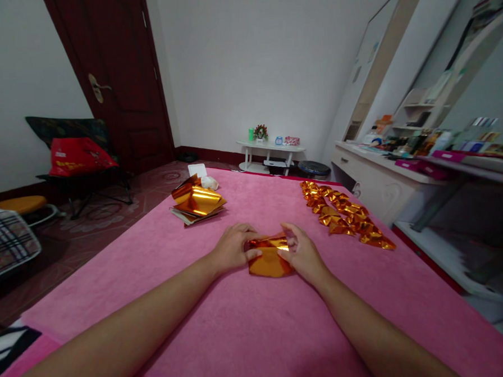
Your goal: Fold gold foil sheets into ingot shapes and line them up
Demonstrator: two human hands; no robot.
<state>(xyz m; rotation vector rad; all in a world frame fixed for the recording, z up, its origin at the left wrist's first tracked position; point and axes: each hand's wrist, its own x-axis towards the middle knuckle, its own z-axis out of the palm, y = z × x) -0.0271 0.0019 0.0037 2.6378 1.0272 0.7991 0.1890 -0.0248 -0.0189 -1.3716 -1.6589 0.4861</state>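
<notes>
Between my two hands is a sheet of shiny gold foil paper [270, 264], its far edge curled over into a roll. My left hand [234, 248] grips the left side, thumb on the near face and fingers behind. On the right side my right hand [302, 252] pinches it the same way, with the index finger raised at the far edge. The sheet is just over or on the pink cloth [242, 329]; I cannot tell whether it touches.
A stack of gold foil sheets [198, 201] lies at the far left of the cloth, beside a crumpled white thing [209, 183]. Rows of folded gold foil pieces [345, 211] lie to the right. A cluttered dressing table [385, 170] stands beyond the right edge.
</notes>
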